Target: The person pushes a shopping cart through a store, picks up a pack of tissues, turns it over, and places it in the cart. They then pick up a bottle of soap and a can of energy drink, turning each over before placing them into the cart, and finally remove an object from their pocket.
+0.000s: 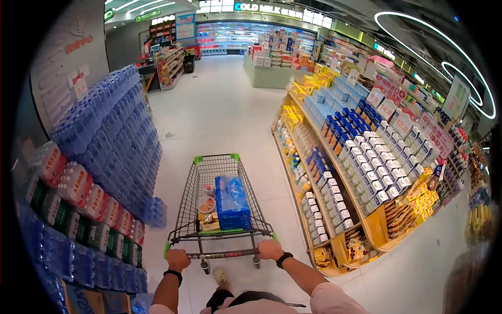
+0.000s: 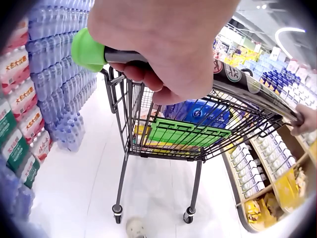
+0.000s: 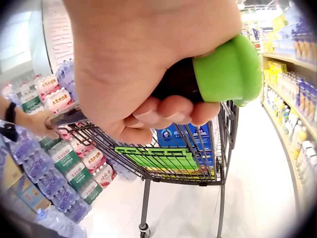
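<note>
A wire shopping cart (image 1: 180, 209) with green corners stands before the person in the head view. Its handle (image 1: 222, 255) is gripped near the left end by the left hand (image 1: 178, 259) and near the right end by the right hand (image 1: 270, 249). In the left wrist view the left hand (image 2: 163, 44) has its fingers curled round the bar beside a green end cap (image 2: 88, 50). The right hand (image 3: 143, 64) curls round the bar next to another green cap (image 3: 230, 72). A large blue package (image 1: 233, 203) lies in the basket beside a round-lidded container (image 1: 206, 204).
Stacked bottled water (image 1: 115, 136) and red packs (image 1: 94, 199) line the left side. Slanted wooden shelves (image 1: 334, 209) with cartons and bottles run along the right. A tiled aisle (image 1: 209, 115) leads to a pale green counter (image 1: 269, 77) and lit coolers (image 1: 230, 36).
</note>
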